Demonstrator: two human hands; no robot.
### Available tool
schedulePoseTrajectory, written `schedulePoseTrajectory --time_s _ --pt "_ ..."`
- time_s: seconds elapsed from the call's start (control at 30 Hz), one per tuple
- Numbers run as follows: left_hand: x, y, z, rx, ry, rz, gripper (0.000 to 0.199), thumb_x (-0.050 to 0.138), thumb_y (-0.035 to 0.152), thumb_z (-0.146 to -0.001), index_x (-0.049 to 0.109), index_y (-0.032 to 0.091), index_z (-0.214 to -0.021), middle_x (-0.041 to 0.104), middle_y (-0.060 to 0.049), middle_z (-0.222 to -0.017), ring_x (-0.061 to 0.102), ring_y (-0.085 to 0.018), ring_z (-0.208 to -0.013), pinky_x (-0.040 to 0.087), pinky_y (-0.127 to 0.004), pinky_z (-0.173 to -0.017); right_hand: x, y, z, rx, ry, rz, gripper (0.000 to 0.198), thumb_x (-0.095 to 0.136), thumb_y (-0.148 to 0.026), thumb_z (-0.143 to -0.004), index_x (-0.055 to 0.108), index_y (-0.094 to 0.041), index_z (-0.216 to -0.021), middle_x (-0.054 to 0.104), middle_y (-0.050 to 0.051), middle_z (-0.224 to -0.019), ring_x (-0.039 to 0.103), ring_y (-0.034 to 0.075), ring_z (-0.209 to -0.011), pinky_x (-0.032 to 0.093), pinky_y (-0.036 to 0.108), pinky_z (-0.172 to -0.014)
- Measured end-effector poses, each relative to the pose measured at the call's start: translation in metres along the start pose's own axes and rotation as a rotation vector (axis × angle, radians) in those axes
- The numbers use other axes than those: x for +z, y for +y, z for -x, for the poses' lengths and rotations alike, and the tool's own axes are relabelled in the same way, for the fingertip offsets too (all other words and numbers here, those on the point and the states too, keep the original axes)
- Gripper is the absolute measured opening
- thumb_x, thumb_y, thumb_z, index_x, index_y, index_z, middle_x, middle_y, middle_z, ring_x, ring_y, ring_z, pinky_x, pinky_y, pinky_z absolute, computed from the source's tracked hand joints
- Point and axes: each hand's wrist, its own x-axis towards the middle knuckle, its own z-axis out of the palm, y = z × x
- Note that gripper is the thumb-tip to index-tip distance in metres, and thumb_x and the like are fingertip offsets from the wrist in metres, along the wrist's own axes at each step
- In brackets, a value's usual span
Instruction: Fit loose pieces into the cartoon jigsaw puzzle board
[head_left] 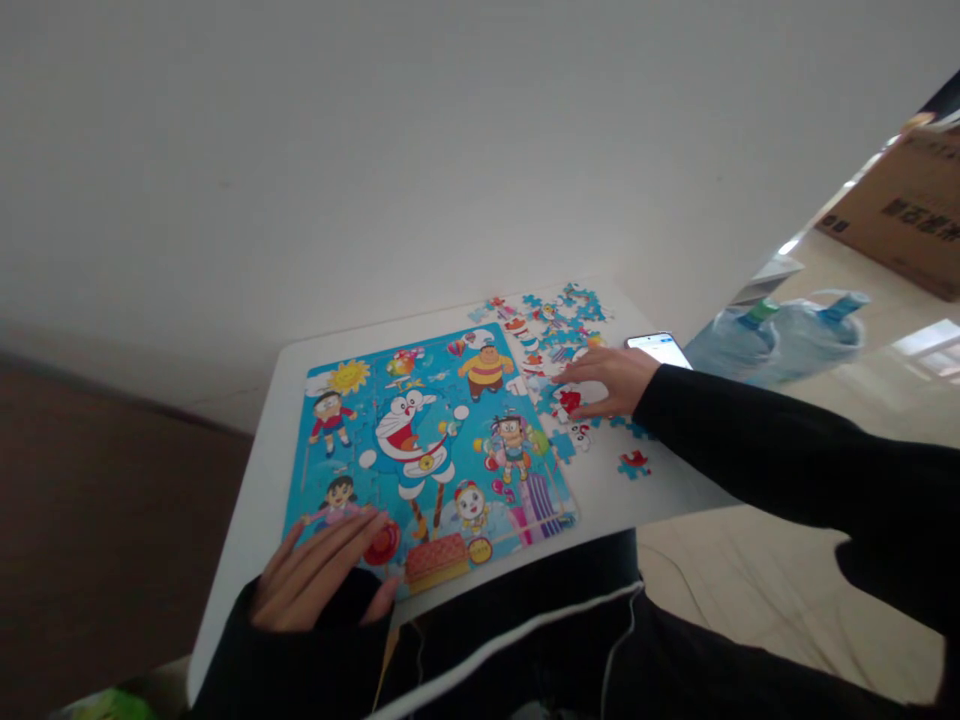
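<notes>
A blue cartoon puzzle board [442,500] lies flat on the small white table. My left hand [326,565] rests on its near left corner, fingers stretched out and holding nothing. Loose jigsaw pieces [574,312] are spread along the board's right side. Over them is my right hand [615,380], thumb and fingers apart, the fingertips at or just above the pieces. A red and white piece [570,400] shows between the thumb and fingers, not gripped. One red and blue piece [634,464] lies apart, nearer the table's front edge.
A phone [660,348] with a lit screen lies beyond my right wrist. The white table [259,490] stands against a pale wall [375,170]. Large clear water bottles [802,335] and a cardboard box [904,210] are on the floor to the right. A white cable [517,635] crosses my lap.
</notes>
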Motion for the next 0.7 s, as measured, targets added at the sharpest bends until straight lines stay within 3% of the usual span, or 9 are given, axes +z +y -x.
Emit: schedulePoseTrajectory --time_s 0.13,0.27,0.4,0.53,0.7 --pt "0.006 0.002 -0.004 0.031 0.009 0.012 0.031 0.051 0.030 -0.083 0.058 0.021 -0.112 0.072 -0.010 -0.097 0.068 -0.024 -0.090 0.037 -0.042 -0.104 0.018 -0.010 0.027 -0.070 0.077 -0.001 0.034 0.063 -0.041 -0.081 0.067 -0.029 -0.112 0.069 0.003 -0.112 0.063 0.022 -0.098 0.053 0.033 -0.072" --pt "0.014 0.000 0.003 0.052 -0.001 0.036 0.030 0.054 0.030 -0.081 0.059 0.024 -0.110 0.072 -0.009 -0.097 0.067 -0.026 -0.092 0.037 -0.046 -0.104 0.018 -0.010 0.046 -0.106 0.152 -0.002 0.029 0.052 -0.037 -0.089 0.068 -0.023 -0.109 0.068 0.005 -0.113 0.062 0.022 -0.101 0.053 0.035 -0.080" --pt "0.021 -0.005 0.017 0.017 -0.053 0.025 0.036 0.055 0.033 -0.080 0.058 0.026 -0.115 0.069 -0.010 -0.107 0.065 -0.030 -0.099 0.036 -0.049 -0.104 0.016 -0.004 0.057 -0.011 0.247 -0.049 0.026 0.048 -0.037 -0.090 0.070 -0.025 -0.098 0.071 0.003 -0.104 0.065 0.019 -0.094 0.054 0.033 -0.079" --pt "0.024 -0.008 0.031 -0.131 -0.097 -0.009 0.064 0.058 0.042 -0.076 0.043 0.028 -0.136 0.050 -0.011 -0.138 0.048 -0.038 -0.124 0.043 -0.049 -0.098 0.016 -0.003 0.065 0.038 0.339 -0.077 0.026 0.048 -0.038 -0.090 0.070 -0.025 -0.094 0.072 0.003 -0.095 0.066 0.017 -0.087 0.054 0.032 -0.079" --pt "0.021 -0.007 0.038 -0.215 -0.187 -0.075 0.078 0.058 0.048 -0.075 0.027 0.031 -0.145 0.035 -0.009 -0.149 0.037 -0.043 -0.131 0.042 -0.052 -0.097 0.012 -0.025 0.088 -0.020 0.399 -0.009 0.024 0.049 -0.033 -0.092 0.069 -0.021 -0.095 0.072 0.004 -0.092 0.067 0.016 -0.079 0.056 0.030 -0.071"
